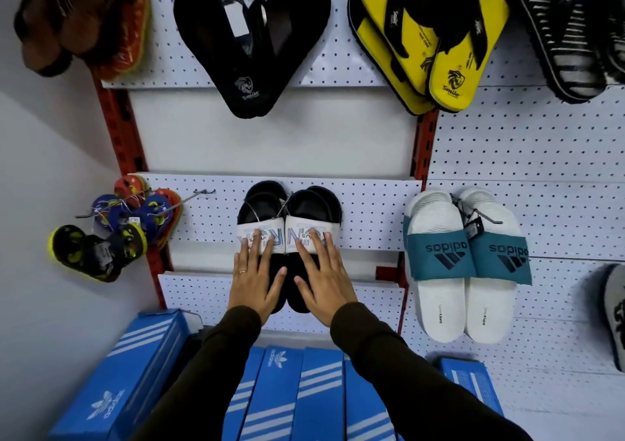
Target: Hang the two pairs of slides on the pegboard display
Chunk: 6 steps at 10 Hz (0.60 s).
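My 2 flat, released hands point(257, 280) point(324, 283) press the black slides point(287, 217); I fear a careless push unhooks them.

Both arms wear long, dark brown sleeves of plain fabric ending at the wrists. The left hand point(254, 283) carries a thin ring on one finger. The right hand point(323, 283) is bare, without rings. Fingernails are short.
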Available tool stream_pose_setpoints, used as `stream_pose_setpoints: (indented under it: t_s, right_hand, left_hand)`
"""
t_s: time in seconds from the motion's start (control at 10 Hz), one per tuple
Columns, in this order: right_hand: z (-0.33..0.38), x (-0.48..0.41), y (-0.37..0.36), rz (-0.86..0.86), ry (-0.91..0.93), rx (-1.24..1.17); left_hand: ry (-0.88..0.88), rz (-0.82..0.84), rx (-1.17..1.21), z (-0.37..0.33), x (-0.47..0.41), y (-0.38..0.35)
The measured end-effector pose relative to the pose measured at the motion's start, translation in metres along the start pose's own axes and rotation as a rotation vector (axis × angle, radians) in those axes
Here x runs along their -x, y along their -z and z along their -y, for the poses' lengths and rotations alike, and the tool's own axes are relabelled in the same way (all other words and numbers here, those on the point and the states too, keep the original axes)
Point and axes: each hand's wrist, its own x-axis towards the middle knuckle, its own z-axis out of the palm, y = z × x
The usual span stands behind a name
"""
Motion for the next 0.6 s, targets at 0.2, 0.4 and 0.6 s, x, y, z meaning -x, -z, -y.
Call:
stream_pose_setpoints:
  t_s: [0.2, 0.4, 0.6]
  right_hand:
    - [0.001, -0.004, 0.004, 0.041, -0.011, 0.004]
    - [0.0, 0.005, 0.055, 0.044, -0.006, -0.166]
    - [-0.042, 0.036, 0.191, -0.474, 0.099, -0.532]
  left_hand:
    - [0.008, 0.068, -0.054, 0.002, -0.004, 0.003]
    - [0.047, 0.011, 0.003, -0.017, 0.003, 0.016]
    - [-0.087, -0.144, 0.085, -0.081, 0.01, 0.018]
